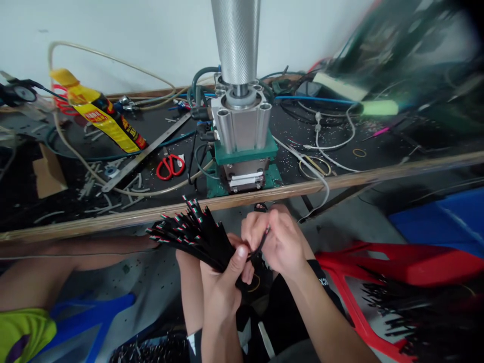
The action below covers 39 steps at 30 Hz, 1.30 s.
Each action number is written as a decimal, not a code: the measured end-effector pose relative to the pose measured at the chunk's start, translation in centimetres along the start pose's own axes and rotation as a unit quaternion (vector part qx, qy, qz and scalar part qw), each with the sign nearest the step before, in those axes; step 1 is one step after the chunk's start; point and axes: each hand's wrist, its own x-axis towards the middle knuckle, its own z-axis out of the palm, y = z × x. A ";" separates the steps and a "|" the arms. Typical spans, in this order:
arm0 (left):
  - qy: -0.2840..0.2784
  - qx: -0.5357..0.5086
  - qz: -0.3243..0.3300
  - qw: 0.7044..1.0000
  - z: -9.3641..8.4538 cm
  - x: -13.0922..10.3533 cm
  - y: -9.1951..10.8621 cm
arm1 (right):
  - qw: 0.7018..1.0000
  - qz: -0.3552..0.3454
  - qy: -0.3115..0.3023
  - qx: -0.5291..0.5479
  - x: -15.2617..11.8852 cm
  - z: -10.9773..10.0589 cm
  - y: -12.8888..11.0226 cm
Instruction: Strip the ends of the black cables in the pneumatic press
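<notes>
A thick bundle of black cables (204, 234) fans out to the left, its cut ends showing red, white and green wire cores. My left hand (229, 272) is closed around this bundle, thumb on top. Close beside it, my right hand (282, 242) pinches a single black cable (260, 245) that runs from the left hand up between the right fingers. Both hands are over my lap, just below the bench edge. Behind them stands a pneumatic press (244, 121) with a knurled metal cylinder on a green base.
The bench (181, 204) carries red-handled scissors (170, 167), a steel ruler (147, 151), a yellow bottle (102, 113), hoses and scraps. A red stool (416, 262) with black cables stands right. Another person's leg (49, 272) and a blue stool (94, 315) are left.
</notes>
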 end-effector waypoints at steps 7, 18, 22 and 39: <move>-0.020 -0.006 -0.031 0.999 -0.2 -0.4 0.1 | 0.973 0.139 -0.087 -0.164 1.7 0.5 -3.3; -0.023 0.023 -0.039 0.999 -0.7 -0.8 0.2 | 0.964 0.182 -0.102 -0.167 1.6 0.8 -3.0; -0.014 0.032 -0.052 0.998 -0.3 -0.9 0.3 | 0.978 0.170 0.036 -0.113 1.2 1.5 -2.1; -0.014 -0.002 -0.080 0.997 1.1 0.6 0.6 | 0.982 0.119 -0.012 -0.147 2.2 0.4 -2.0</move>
